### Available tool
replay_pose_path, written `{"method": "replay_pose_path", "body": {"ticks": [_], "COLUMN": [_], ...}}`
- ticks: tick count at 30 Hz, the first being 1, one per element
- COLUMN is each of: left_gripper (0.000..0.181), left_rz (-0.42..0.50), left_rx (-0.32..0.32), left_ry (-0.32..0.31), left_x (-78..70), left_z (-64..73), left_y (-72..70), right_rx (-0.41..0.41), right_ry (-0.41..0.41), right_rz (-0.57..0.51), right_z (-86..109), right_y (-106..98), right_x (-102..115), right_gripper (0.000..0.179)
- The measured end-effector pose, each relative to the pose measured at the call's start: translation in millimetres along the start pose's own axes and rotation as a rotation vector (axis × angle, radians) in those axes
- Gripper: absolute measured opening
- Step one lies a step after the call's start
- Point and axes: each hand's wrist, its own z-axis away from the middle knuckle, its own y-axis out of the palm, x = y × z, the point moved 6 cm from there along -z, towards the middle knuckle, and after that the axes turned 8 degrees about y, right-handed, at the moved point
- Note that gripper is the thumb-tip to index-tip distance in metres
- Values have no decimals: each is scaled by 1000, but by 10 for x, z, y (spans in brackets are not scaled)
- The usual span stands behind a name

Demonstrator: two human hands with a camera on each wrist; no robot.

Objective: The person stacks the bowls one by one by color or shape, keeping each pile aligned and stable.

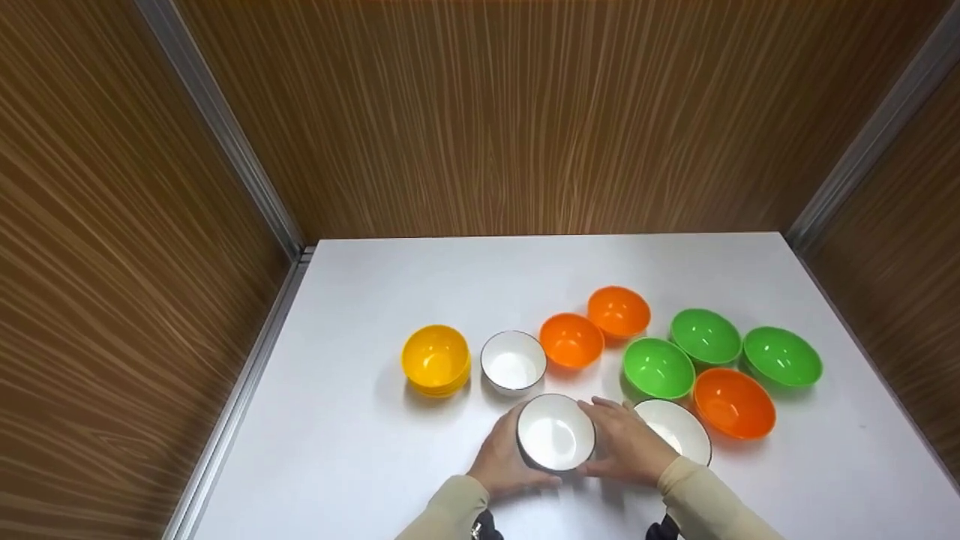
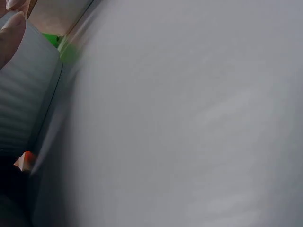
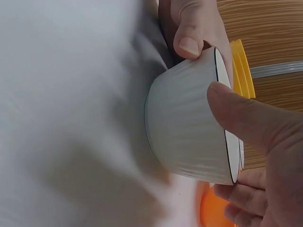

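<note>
Both hands hold a white bowl [image 1: 556,433] with a thin dark rim in the head view. The left hand [image 1: 506,455] curves round its left side. The right hand [image 1: 626,442] grips its right side. In the right wrist view, the right thumb [image 3: 246,113] lies at the rim of the white bowl [image 3: 189,120] with its fingers on the rim's far side, and the left thumb [image 3: 189,35] presses the wall. Just behind the held bowl stands another white bowl [image 1: 514,362]. A third white bowl [image 1: 679,431] is partly hidden by the right hand.
A stack of yellow bowls [image 1: 436,358] stands to the left. Two orange bowls [image 1: 571,341] sit behind on the right, and a third orange bowl [image 1: 735,403] is nearer. Three green bowls [image 1: 658,367] stand at the right. Wood-patterned walls [image 1: 487,120] enclose the white table [image 1: 337,450].
</note>
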Motion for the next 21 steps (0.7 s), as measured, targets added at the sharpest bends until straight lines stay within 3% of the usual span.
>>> {"method": "replay_pose_path", "body": {"ticks": [6,12,21], "left_gripper": [124,123,121], "left_rz": [-8,4,16], "left_rx": [17,5,-5], "left_ry": [-59,-76,-84], "left_x": [42,51,32], "left_z": [23,39,29], "left_y": [11,0,5], "right_rx": [1,-76,-205], "right_ry": [-4,4,102], "right_rz": [-37,-34,54], "right_z": [41,120,413], "right_y": [3,-142,-489], "right_x": [20,8,-299], "right_gripper": [94,92,104]}}
